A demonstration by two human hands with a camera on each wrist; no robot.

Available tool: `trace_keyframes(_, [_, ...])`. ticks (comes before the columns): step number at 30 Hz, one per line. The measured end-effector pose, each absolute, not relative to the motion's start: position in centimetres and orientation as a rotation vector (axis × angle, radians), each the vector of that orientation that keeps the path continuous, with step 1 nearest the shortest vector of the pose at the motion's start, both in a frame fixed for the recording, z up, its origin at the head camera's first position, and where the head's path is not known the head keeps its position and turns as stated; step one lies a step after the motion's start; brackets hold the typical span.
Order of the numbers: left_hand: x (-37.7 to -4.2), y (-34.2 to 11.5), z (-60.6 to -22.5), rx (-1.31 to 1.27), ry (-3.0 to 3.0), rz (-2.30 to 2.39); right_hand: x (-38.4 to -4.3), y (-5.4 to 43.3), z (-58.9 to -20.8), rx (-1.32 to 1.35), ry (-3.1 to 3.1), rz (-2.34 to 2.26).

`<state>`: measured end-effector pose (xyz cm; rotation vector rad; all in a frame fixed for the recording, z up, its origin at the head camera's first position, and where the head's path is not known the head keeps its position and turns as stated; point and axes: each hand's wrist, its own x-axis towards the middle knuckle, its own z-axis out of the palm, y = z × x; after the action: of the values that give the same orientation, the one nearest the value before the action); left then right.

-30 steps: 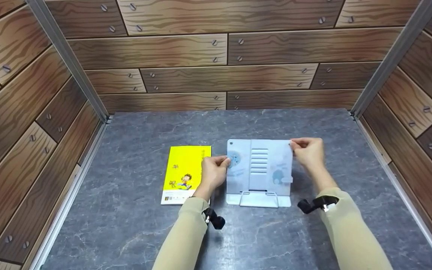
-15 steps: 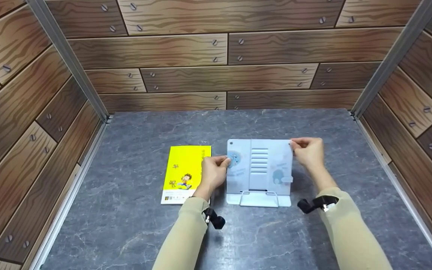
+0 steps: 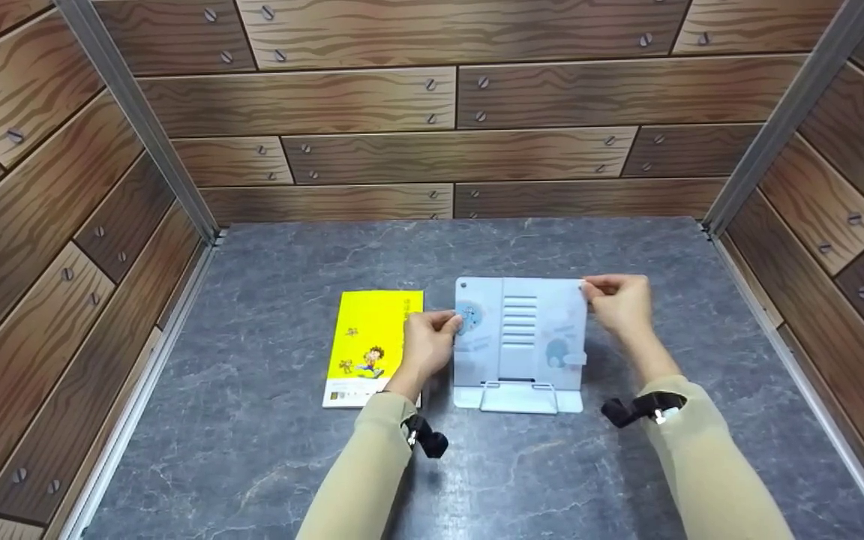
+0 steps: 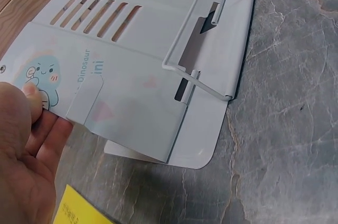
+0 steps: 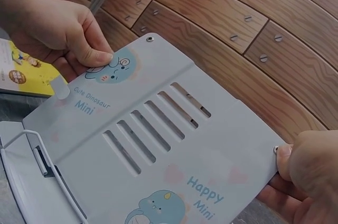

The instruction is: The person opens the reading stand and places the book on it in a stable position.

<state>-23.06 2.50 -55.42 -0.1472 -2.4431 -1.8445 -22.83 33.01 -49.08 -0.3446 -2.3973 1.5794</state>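
A white metal book stand (image 3: 477, 360) with pale-blue dinosaur prints stands propped up on the table. Slots run down its middle panel, and a wire page holder (image 4: 182, 31) sits across its foot. My left hand (image 3: 426, 345) pinches the stand's left edge between thumb and fingers, beside one dinosaur picture. At the upper right corner, my right hand (image 3: 622, 307) grips the panel, thumb on the front near a rivet in the right wrist view. Left of the stand lies a yellow book (image 3: 361, 322), partly covered by my left hand and wrist.
The grey marbled tabletop (image 3: 267, 300) is bounded by wood-patterned walls (image 3: 372, 105) at the back and both sides. Metal rails (image 3: 132, 427) run along the side edges. A black strap-on camera (image 3: 428, 439) sits on each wrist.
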Motion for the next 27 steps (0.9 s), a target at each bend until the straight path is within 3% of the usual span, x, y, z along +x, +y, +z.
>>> trace_keyframes(27, [-22.8, 0.2, -54.7, -0.155, -2.360, -2.062, -20.6, 34.2, -48.0, -0.264, -2.351, 1.630])
